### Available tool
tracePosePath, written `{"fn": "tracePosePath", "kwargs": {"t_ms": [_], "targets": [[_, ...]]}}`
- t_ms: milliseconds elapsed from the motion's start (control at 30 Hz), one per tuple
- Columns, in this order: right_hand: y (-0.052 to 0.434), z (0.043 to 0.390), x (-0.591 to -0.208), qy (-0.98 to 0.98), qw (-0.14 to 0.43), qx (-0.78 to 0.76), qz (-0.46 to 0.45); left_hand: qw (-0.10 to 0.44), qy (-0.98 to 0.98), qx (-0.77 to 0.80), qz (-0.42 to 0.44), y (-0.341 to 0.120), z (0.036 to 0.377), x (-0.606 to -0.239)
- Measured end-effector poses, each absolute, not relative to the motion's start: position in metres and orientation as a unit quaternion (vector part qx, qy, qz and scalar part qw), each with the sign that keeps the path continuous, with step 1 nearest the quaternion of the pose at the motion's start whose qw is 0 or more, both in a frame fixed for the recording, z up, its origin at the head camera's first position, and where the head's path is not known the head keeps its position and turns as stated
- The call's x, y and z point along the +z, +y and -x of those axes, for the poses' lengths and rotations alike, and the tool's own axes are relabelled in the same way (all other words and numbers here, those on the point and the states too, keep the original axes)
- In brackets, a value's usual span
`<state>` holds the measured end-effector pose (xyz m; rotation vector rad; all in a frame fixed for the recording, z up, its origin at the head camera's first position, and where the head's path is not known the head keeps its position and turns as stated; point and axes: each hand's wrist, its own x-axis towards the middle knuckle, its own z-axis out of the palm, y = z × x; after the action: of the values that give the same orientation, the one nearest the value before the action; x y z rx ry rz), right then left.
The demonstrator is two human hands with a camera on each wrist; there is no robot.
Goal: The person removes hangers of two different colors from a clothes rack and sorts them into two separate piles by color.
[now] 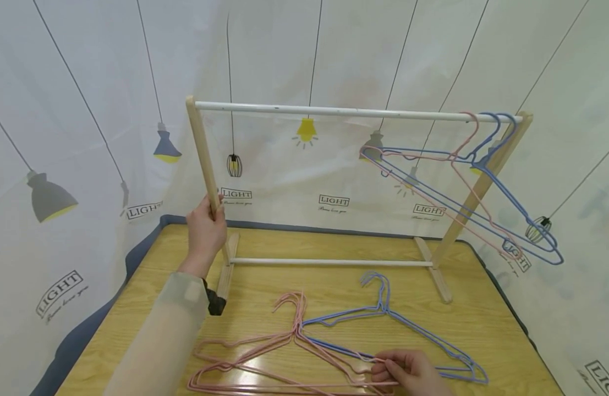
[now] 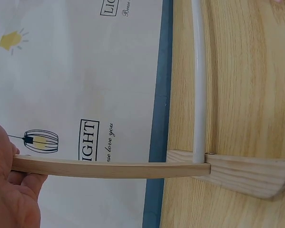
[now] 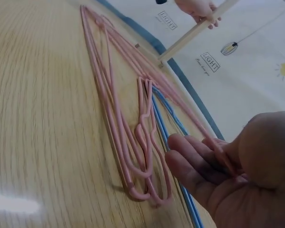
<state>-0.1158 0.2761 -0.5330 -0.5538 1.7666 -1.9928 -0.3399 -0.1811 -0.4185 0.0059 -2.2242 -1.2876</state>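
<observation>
Head view shows me the wooden rack (image 1: 354, 113) standing across the far half of the table (image 1: 487, 330), and I place everything from it; my left hand (image 1: 205, 228) is wrapped round the rack's left post (image 1: 203, 157), fingers curled on the wood, which the left wrist view confirms with the post (image 2: 109, 168) running out of the palm toward the foot (image 2: 247, 173); my right hand (image 1: 408, 371) is in front of the rack, at the near table edge, fingers curled onto the pink hangers (image 1: 264, 352) where they cross the blue hangers (image 1: 383, 322); whether it pinches one wire or several I cannot tell; the right wrist view shows the fingers (image 3: 194, 161) lying over pink wire (image 3: 132, 142); the pile lies flat, long axis roughly parallel to the rack's top rail, hooks pointing toward the rack; the right hand is nearer by far; three hangers (image 1: 462, 187) already hang at the rail's right end, so the rail's middle and left stand free; the near table edge is close under the right hand.
</observation>
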Motion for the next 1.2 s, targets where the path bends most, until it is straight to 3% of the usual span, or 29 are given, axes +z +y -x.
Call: {"fn": "tracePosePath", "kwargs": {"t_ms": [200,467,633,867,1200], "targets": [[0.274,0.114,-0.531,0.704,0.182,-0.665,0.17,0.275,-0.832,-0.481,-0.009,-0.181,0.342,-0.418],[0.275,0.116,-0.522,0.773,0.071,-0.595,0.209,0.273,-0.832,-0.483,-0.011,-0.181,0.34,-0.419],[0.288,0.122,-0.498,0.782,0.054,-0.603,0.148,0.269,-0.833,-0.482,-0.018,-0.184,0.337,-0.421],[0.333,0.144,-0.46,0.741,-0.029,-0.669,0.06,0.258,-0.835,-0.485,-0.018,-0.183,0.336,-0.42],[0.399,0.166,-0.42,0.664,-0.075,-0.744,0.01,0.262,-0.838,-0.478,-0.015,-0.179,0.338,-0.419]]}}
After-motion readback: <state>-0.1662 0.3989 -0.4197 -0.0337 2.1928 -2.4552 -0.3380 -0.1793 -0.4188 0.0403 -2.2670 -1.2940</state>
